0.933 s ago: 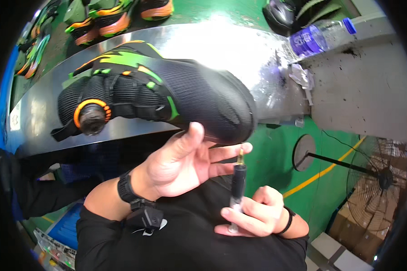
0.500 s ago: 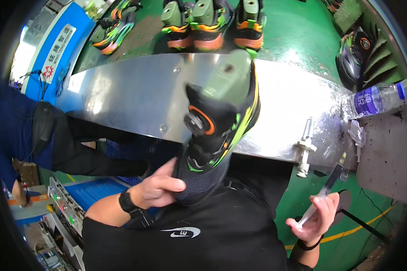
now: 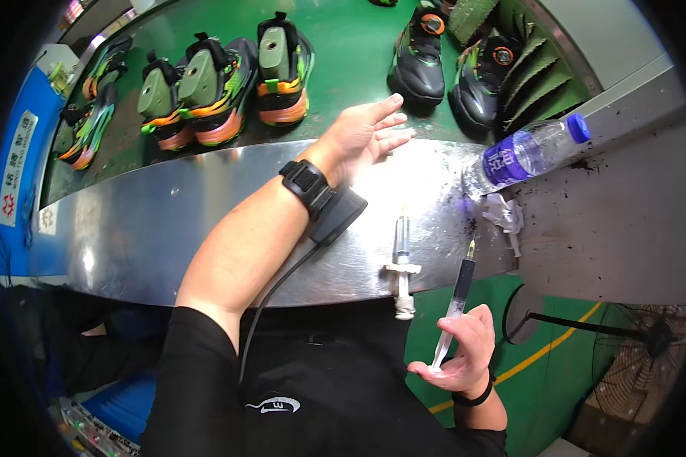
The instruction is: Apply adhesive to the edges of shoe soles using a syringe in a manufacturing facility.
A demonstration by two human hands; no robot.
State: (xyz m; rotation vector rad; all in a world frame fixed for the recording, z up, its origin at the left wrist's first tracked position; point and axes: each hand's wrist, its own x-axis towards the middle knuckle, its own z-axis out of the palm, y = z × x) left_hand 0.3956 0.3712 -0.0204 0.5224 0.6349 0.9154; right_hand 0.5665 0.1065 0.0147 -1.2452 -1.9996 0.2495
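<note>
My left hand (image 3: 362, 141) reaches over the metal ledge with its fingers spread and nothing in them. Just beyond its fingertips, on the green surface, stands a black shoe (image 3: 418, 65) with an orange-ringed dial. Beside that is a similar black shoe (image 3: 478, 87). Low on the right, my right hand (image 3: 465, 350) is closed around a syringe (image 3: 457, 297) holding dark liquid, its yellowish tip pointing up. A second syringe (image 3: 402, 263) with a white flange lies on the ledge, its plunger end jutting over the near edge.
Several shoes with green lasts (image 3: 282, 76) stand on the green surface (image 3: 351, 53) at the left and middle. A purple-labelled bottle (image 3: 503, 160) lies by crumpled white material (image 3: 503, 213). Green jagged strips (image 3: 541, 84) line the far right. A fan (image 3: 640, 343) stands at right.
The shoe has left my left hand, which has moved forward and opened. Another black shoe now shows beside the one by the jagged strips. My view has shifted right; the right hand still holds the syringe.
</note>
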